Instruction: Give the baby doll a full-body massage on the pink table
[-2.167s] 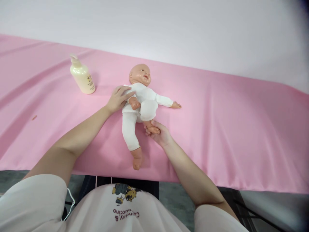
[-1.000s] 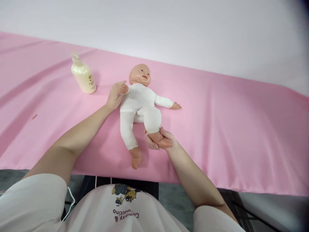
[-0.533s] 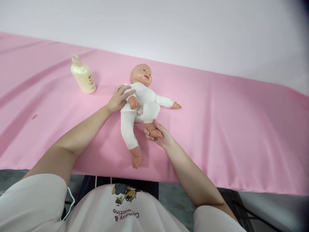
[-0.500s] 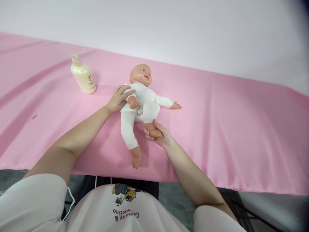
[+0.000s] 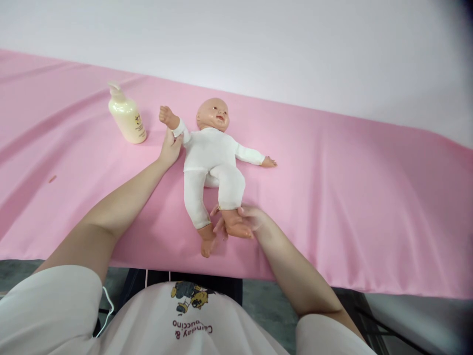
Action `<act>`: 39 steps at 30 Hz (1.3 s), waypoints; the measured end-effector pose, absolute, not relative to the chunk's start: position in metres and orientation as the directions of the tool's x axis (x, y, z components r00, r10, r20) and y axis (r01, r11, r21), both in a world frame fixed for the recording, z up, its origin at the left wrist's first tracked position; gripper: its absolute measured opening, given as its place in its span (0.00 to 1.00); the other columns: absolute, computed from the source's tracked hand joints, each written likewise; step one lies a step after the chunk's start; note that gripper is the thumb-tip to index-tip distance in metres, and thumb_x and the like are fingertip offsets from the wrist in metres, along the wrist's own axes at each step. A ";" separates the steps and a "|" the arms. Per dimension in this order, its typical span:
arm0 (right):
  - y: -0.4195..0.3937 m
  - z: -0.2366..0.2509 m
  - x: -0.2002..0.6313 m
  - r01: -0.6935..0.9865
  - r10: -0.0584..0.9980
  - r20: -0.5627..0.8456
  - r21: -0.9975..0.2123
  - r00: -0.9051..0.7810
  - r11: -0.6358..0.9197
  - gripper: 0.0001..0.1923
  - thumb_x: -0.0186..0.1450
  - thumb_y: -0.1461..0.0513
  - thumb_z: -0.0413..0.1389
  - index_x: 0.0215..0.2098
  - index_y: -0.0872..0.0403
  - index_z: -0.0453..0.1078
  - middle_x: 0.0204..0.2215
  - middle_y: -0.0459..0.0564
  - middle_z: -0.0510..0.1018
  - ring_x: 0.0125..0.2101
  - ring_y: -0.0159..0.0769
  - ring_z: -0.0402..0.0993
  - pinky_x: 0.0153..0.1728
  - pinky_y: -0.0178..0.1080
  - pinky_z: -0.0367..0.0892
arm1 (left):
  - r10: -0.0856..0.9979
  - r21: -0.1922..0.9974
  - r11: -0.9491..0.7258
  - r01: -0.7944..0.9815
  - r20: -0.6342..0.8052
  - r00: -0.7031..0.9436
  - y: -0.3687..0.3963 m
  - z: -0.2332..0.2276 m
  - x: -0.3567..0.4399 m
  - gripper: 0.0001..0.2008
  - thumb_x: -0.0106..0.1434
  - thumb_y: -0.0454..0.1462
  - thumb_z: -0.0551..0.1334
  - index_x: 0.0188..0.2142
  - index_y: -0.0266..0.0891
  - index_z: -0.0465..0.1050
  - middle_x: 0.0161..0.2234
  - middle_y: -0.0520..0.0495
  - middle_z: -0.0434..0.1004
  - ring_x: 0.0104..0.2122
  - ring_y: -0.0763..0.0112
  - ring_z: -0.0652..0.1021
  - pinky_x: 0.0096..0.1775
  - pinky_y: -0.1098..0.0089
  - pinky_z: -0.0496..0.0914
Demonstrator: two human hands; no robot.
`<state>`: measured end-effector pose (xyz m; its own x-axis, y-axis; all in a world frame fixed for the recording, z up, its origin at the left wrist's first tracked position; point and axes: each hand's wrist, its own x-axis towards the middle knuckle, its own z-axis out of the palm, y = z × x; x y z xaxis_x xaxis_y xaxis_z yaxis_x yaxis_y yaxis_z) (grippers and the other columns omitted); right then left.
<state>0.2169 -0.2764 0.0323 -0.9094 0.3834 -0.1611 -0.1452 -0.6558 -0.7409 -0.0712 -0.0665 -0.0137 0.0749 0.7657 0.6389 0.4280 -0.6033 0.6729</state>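
White cloth sleeve and bare plastic meet where the left hand [image 5: 170, 148] grips the doll [image 5: 212, 158]: its fingers are closed around the doll's forearm just below the small fist, and they hold that arm raised up and away from the body, toward the far side of the table. The right hand [image 5: 248, 221] is closed on the doll's bare foot, with the thumb lying over the ankle and the fingers cupped underneath, so the leg on that side lies stretched out toward the near edge. One doll lies here, on its back, head toward the far side and feet toward the person, and it sits between the two hands, the left hand at its shoulder end and the right hand at its foot end. Its other arm lies flat and spread out to the right, and its other leg lies straight, its bare foot just beside the right hand's fingertips. One cream pump bottle [image 5: 126, 117] stands upright to the left of the doll, near the raised fist but apart from it. One pink cloth [image 5: 351, 197] covers the whole table, wrinkled in long folds, and everything rests on it. At the bottom the person's pale shirt [image 5: 192, 320] shows a small printed picture.
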 end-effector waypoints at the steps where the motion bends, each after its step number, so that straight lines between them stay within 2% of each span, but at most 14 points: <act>1: -0.276 0.032 0.217 -0.095 0.323 -0.173 -0.738 -0.930 -0.668 0.38 0.56 0.43 0.65 0.53 0.60 0.66 0.40 0.62 0.83 0.35 0.46 0.82 0.35 0.44 0.74 | 0.774 0.686 -0.591 0.424 0.631 0.058 -0.065 -0.016 -0.072 0.33 0.71 0.61 0.43 0.64 0.43 0.53 0.57 0.35 0.70 0.60 0.60 0.71 0.61 0.54 0.66; 4: -0.274 0.031 0.218 0.039 0.204 -0.244 -0.726 -0.948 -0.686 0.36 0.58 0.47 0.66 0.54 0.60 0.65 0.42 0.63 0.83 0.35 0.45 0.83 0.33 0.42 0.75 | 0.797 0.728 -0.562 0.392 0.604 0.021 -0.060 -0.022 -0.075 0.32 0.71 0.61 0.40 0.62 0.45 0.53 0.55 0.37 0.70 0.56 0.62 0.74 0.56 0.57 0.70; 8: -0.273 0.031 0.220 0.055 0.159 -0.239 -0.699 -0.958 -0.713 0.38 0.57 0.46 0.68 0.56 0.59 0.63 0.39 0.62 0.83 0.36 0.46 0.84 0.29 0.41 0.76 | 0.830 0.804 -0.522 0.284 0.556 -0.049 -0.056 -0.025 -0.076 0.31 0.69 0.63 0.45 0.58 0.46 0.57 0.52 0.40 0.71 0.53 0.62 0.74 0.55 0.56 0.71; 11: -0.270 0.027 0.223 -0.014 0.148 -0.141 -0.675 -0.979 -0.737 0.42 0.55 0.46 0.70 0.57 0.58 0.62 0.36 0.58 0.84 0.33 0.45 0.84 0.28 0.41 0.78 | 0.863 0.864 -0.474 0.168 0.494 -0.107 -0.059 -0.022 -0.075 0.32 0.64 0.65 0.52 0.54 0.45 0.61 0.49 0.42 0.71 0.52 0.60 0.75 0.55 0.54 0.71; 13: -0.266 0.023 0.224 -0.044 0.089 -0.034 -0.660 -0.995 -0.750 0.44 0.53 0.47 0.72 0.58 0.58 0.60 0.34 0.55 0.84 0.30 0.42 0.83 0.28 0.40 0.78 | 0.867 0.872 -0.471 0.136 0.486 -0.112 -0.061 -0.019 -0.073 0.32 0.63 0.65 0.55 0.52 0.45 0.62 0.49 0.42 0.72 0.52 0.59 0.75 0.56 0.53 0.70; 17: -0.256 0.013 0.222 -0.038 -0.087 0.163 -0.640 -0.983 -0.768 0.49 0.49 0.48 0.75 0.60 0.56 0.59 0.33 0.52 0.85 0.28 0.39 0.83 0.27 0.35 0.77 | 0.837 0.832 -0.525 0.179 0.543 -0.064 -0.064 -0.016 -0.072 0.32 0.64 0.64 0.55 0.54 0.45 0.62 0.52 0.40 0.72 0.55 0.58 0.73 0.61 0.53 0.66; 20: -0.254 0.009 0.223 -0.084 -0.111 0.257 -0.643 -0.960 -0.761 0.48 0.50 0.46 0.73 0.60 0.54 0.58 0.32 0.49 0.84 0.25 0.36 0.82 0.24 0.33 0.74 | 0.803 0.775 -0.575 0.260 0.596 -0.001 -0.065 -0.014 -0.071 0.33 0.67 0.63 0.52 0.57 0.42 0.62 0.54 0.38 0.72 0.59 0.56 0.71 0.64 0.52 0.62; 22: -0.257 0.009 0.225 -0.172 -0.018 0.273 -0.654 -0.962 -0.737 0.46 0.52 0.43 0.71 0.59 0.53 0.59 0.30 0.46 0.83 0.23 0.33 0.79 0.22 0.32 0.71 | 0.779 0.728 -0.607 0.320 0.625 0.054 -0.067 -0.013 -0.071 0.33 0.68 0.62 0.50 0.59 0.40 0.62 0.56 0.35 0.71 0.61 0.55 0.70 0.65 0.52 0.60; 24: -0.261 0.011 0.228 -0.292 0.179 0.234 -0.663 -0.956 -0.689 0.42 0.55 0.40 0.66 0.57 0.52 0.60 0.27 0.43 0.80 0.19 0.29 0.73 0.20 0.31 0.65 | 0.753 0.674 -0.638 0.373 0.646 0.120 -0.069 -0.010 -0.070 0.33 0.70 0.59 0.50 0.62 0.38 0.61 0.59 0.33 0.68 0.62 0.53 0.68 0.65 0.52 0.60; 27: -0.266 0.020 0.228 -0.418 0.518 0.066 -0.680 -0.853 -0.602 0.33 0.62 0.38 0.58 0.52 0.52 0.64 0.22 0.39 0.75 0.14 0.25 0.61 0.17 0.30 0.55 | 0.705 0.567 -0.691 0.449 0.667 0.241 -0.077 -0.004 -0.068 0.30 0.71 0.55 0.52 0.63 0.38 0.62 0.59 0.33 0.69 0.61 0.52 0.69 0.63 0.51 0.62; 29: -0.266 0.025 0.226 -0.420 0.643 -0.081 -0.693 -0.762 -0.586 0.29 0.64 0.39 0.56 0.48 0.53 0.67 0.19 0.38 0.72 0.12 0.24 0.55 0.16 0.30 0.49 | 0.667 0.472 -0.726 0.500 0.663 0.341 -0.083 0.001 -0.066 0.26 0.71 0.50 0.54 0.62 0.40 0.65 0.57 0.35 0.71 0.58 0.52 0.70 0.61 0.49 0.63; 31: -0.263 0.030 0.223 -0.398 0.693 -0.204 -0.693 -0.691 -0.601 0.26 0.64 0.41 0.56 0.43 0.53 0.69 0.17 0.38 0.70 0.11 0.24 0.52 0.15 0.31 0.46 | 0.630 0.379 -0.755 0.536 0.647 0.429 -0.089 0.006 -0.064 0.22 0.71 0.43 0.55 0.61 0.42 0.68 0.57 0.37 0.72 0.57 0.53 0.70 0.60 0.48 0.63; 34: -0.259 0.032 0.220 -0.402 0.732 -0.292 -0.683 -0.615 -0.610 0.24 0.63 0.42 0.58 0.41 0.54 0.69 0.16 0.39 0.70 0.11 0.26 0.52 0.15 0.32 0.44 | 0.593 0.299 -0.780 0.550 0.635 0.495 -0.096 0.011 -0.062 0.23 0.68 0.35 0.54 0.61 0.45 0.69 0.59 0.38 0.70 0.58 0.53 0.68 0.59 0.48 0.63; 39: -0.258 0.031 0.222 -0.399 0.692 -0.264 -0.658 -0.672 -0.639 0.24 0.63 0.43 0.58 0.43 0.54 0.69 0.17 0.39 0.71 0.11 0.25 0.53 0.15 0.31 0.46 | 0.587 0.299 -0.785 0.543 0.639 0.497 -0.097 0.012 -0.062 0.25 0.67 0.32 0.54 0.61 0.46 0.69 0.59 0.39 0.70 0.58 0.55 0.68 0.59 0.48 0.62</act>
<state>0.2216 -0.2585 0.0306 -0.6722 0.6917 -0.2641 -0.3986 -0.6387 -0.6582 -0.0622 -0.0965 0.0116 0.4967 0.5870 0.6393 0.5425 -0.7849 0.2992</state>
